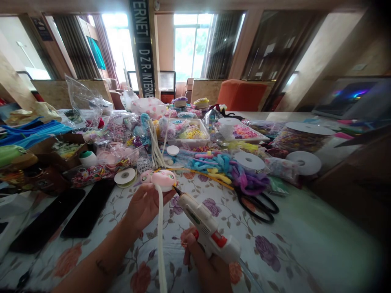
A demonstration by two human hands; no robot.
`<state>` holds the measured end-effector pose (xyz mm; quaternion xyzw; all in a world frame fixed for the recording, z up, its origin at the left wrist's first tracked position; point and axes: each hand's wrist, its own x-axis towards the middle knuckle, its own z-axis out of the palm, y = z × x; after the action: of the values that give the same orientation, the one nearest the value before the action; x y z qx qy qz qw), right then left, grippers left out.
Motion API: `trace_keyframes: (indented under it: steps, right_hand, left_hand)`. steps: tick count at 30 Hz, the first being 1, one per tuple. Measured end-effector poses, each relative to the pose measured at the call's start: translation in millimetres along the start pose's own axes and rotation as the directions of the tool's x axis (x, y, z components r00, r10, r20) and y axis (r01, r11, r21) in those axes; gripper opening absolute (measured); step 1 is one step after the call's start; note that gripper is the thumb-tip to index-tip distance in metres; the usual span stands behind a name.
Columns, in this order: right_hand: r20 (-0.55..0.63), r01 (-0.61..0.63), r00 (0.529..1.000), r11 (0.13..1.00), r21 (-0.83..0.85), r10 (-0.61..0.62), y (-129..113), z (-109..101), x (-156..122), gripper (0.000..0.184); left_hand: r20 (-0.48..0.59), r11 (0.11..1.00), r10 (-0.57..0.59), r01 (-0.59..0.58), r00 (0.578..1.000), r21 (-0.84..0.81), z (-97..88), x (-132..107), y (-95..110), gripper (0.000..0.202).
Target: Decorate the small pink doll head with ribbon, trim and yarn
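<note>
My left hand [143,207] is closed around a pale pink doll head [163,178] with painted green eyes, held above the tablecloth. A white pipe cleaner [160,240] hangs from the head down toward me. Gripped in my right hand [204,256] is a white hot glue gun [204,219] with red parts. Its dark nozzle points at the right side of the pink head, at or very close to its surface. Another small pink face shows just left of the head; how the two join is unclear.
Black-handled scissors [259,205] lie to the right on the floral tablecloth [183,268]. Two black phones [88,211] rest at left, near a ribbon spool [125,177]. Behind stand white pipe cleaners [155,142], coloured fuzzy strips [214,162], a bead tray [189,138] and white spools [249,160].
</note>
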<state>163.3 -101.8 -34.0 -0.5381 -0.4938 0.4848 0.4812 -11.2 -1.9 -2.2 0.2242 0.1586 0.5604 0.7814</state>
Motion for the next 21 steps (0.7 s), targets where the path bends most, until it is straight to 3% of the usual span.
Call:
trace_keyframes:
  steps: [9, 13, 21]
  right_hand:
    - [-0.145, -0.044, 0.989, 0.999, -0.004, 0.043, -7, 5, -3, 0.046]
    - [-0.154, -0.067, 0.986, 0.997, 0.023, 0.070, -12, 7, -3, 0.043]
    - [-0.140, 0.012, 0.990, 0.999, 0.053, -0.004, -16, 5, 2, 0.043]
  left_hand:
    - [-0.004, 1.000, -0.007, 0.007, 1.000, -0.022, 1.0, 0, 0, 0.054]
    - [-0.007, 1.000, 0.004, -0.004, 1.000, -0.023, 2.1, 0, 0, 0.052]
    - [-0.010, 0.999, 0.049, -0.048, 0.999, 0.017, 5.0, 0, -1, 0.052]
